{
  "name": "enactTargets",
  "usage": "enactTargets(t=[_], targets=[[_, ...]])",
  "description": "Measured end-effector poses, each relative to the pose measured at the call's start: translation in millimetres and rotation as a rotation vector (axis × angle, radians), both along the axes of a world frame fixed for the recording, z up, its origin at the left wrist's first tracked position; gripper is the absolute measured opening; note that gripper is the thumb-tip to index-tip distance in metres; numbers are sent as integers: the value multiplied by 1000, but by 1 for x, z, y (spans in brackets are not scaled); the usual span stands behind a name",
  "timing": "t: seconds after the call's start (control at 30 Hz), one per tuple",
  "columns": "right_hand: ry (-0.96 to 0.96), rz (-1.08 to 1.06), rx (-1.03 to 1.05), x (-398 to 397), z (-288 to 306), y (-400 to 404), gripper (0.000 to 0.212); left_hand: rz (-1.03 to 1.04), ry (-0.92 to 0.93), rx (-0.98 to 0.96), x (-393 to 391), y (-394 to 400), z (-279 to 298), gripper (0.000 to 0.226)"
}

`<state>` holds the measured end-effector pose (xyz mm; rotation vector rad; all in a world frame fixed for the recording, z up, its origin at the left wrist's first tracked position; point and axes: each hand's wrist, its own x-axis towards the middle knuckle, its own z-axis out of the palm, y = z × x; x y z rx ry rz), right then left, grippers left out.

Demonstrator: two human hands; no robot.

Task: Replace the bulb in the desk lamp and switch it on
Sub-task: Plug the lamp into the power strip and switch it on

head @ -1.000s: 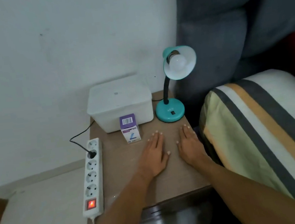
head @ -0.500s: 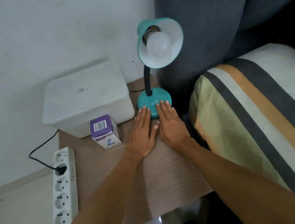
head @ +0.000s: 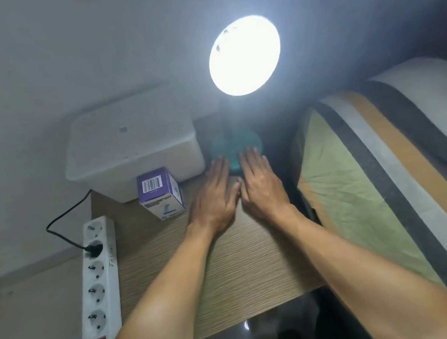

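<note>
**Lamp lit, both palms down at its base**

While the teal gooseneck desk lamp (head: pixel 235 145) blazes, my two hands lie flat on the pale wood-grain bedside table (head: pixel 228 267), side by side with the thumbs touching. My left hand (head: pixel 214 195) is spread open, fingers straight and together, gripping nothing; its fingertips reach the front edge of the lamp's round teal base. My right hand (head: pixel 262 185) is just as open and just as empty, its fingertips resting on that same base a little to the right. Whether either finger presses the switch I cannot tell, since my hands cover that part.

Above them the lamp's shade (head: pixel 245 55) faces me, so bright that the bulb inside is washed out into one white disc. The thin dark neck between shade and base is barely visible in the glare.

Just left of my left hand stands a small purple and white cardboard bulb box (head: pixel 160 194), barcode on top, touching the front of a white lidded plastic container (head: pixel 132 149) behind it. A white power strip (head: pixel 99 291) lies along the table's left edge, one black plug in it, its red rocker switch glowing. To my right sits a striped cushion (head: pixel 386 177).
</note>
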<state>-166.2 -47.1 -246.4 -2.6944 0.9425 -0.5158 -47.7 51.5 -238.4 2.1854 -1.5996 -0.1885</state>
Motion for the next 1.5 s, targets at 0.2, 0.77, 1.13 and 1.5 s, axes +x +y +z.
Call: enactTargets(t=[0.2, 0.77, 1.13, 1.5], targets=[[-6, -7, 3, -2, 3, 1, 62, -8, -9, 10, 1, 0, -3, 69], [32, -31, -21, -1, 4, 1, 62, -3, -3, -4, 2, -1, -5, 67], [-20, -51, -45, 2, 1, -5, 56, -2, -45, -20, 4, 0, -9, 65], [18, -61, -79, 1, 7, -4, 62, 5, -85, 15, 0, 0, -2, 62]])
